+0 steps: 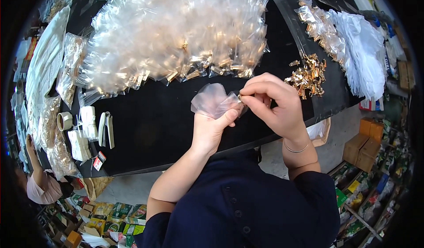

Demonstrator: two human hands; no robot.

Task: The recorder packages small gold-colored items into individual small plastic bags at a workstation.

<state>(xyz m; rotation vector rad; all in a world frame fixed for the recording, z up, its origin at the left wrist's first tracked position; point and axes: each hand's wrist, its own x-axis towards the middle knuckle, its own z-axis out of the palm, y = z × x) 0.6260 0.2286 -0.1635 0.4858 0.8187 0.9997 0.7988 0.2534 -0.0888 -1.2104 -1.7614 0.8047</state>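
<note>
Over the near part of the black table, my left hand [209,131] is closed on clear plastic bags [208,99] that fan out above its fingers. At the bags' right end, my right hand [280,107] pinches a small gold-coloured metal piece [240,97] between thumb and forefinger, mostly covered by the fingertips. A loose pile of gold-coloured metal clips [314,75] lies just beyond my right hand. Across the far side spreads a big heap of clear bags [172,40], each with gold pieces at its near end.
At the left are a tape roll [65,121], white bundles [88,122], grey strips [106,129] and a small red-and-white box [99,160]. White plastic bags [360,49] lie far right. Cardboard boxes [362,148] stand on the floor. Another person [42,184] is at the lower left.
</note>
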